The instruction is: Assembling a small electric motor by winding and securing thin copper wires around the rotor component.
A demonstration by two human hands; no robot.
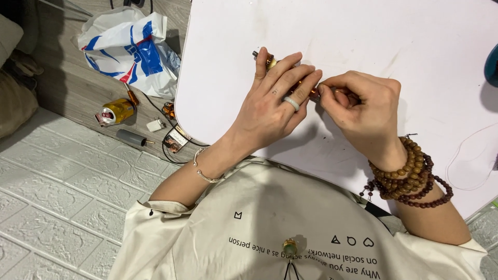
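My left hand (pixel 275 98) lies over a small copper-wound motor part (pixel 268 60) on the white table (pixel 363 36), its fingers wrapped around it; a metal shaft end sticks out past my fingertips. My right hand (pixel 360 106) meets it from the right, fingertips pinched against the copper end of the part at about the middle of the table. Most of the part is hidden under my fingers. A pale ring sits on my left hand, a thin bangle on the left wrist, and wooden bead bracelets on the right wrist.
On the floor to the left lie a white and blue plastic bag (pixel 129 46), a crushed yellow can (pixel 115 111), a dark cylinder (pixel 132 138), a small white block (pixel 155 124) and copper-wound bits with black wires (pixel 174 137). A teal object (pixel 492 65) shows at the table's right edge.
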